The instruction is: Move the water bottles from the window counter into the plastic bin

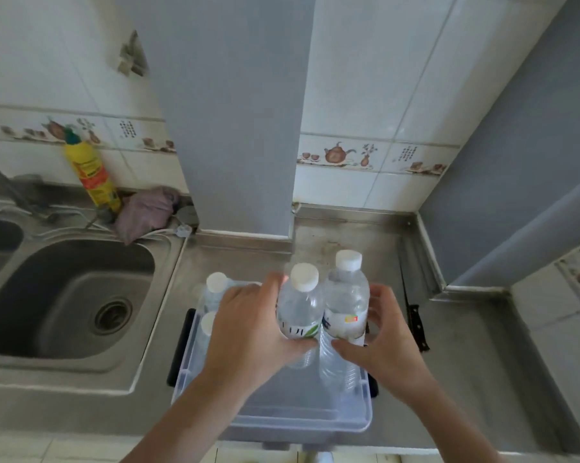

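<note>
Two water bottles stand upright above the plastic bin (348, 426), one in each hand, and two more already sit inside it at its far left corner, only their white caps (216, 281) and shoulders showing past the left wrist. The bin rests on the steel counter (455, 362), just right of the sink (65, 295); a dark-handled knife (415, 324) lies on the counter beside the bin's right wall.

The left hand (248, 325) wraps the left bottle (300, 309) around its label, thumb near the neck and fingers curled under the front, a firm closed grasp. The right hand (379, 332) holds the right bottle (347, 305) more loosely: the thumb lies across the lower ribs at the front and the fingers curve round the far side, partly spread. The two bottles touch side by side, likely so both can go down together into the free space at the bin's right half, beside those already packed. Whether their bases have reached the bin floor I cannot tell; the clear walls blur it.
</note>
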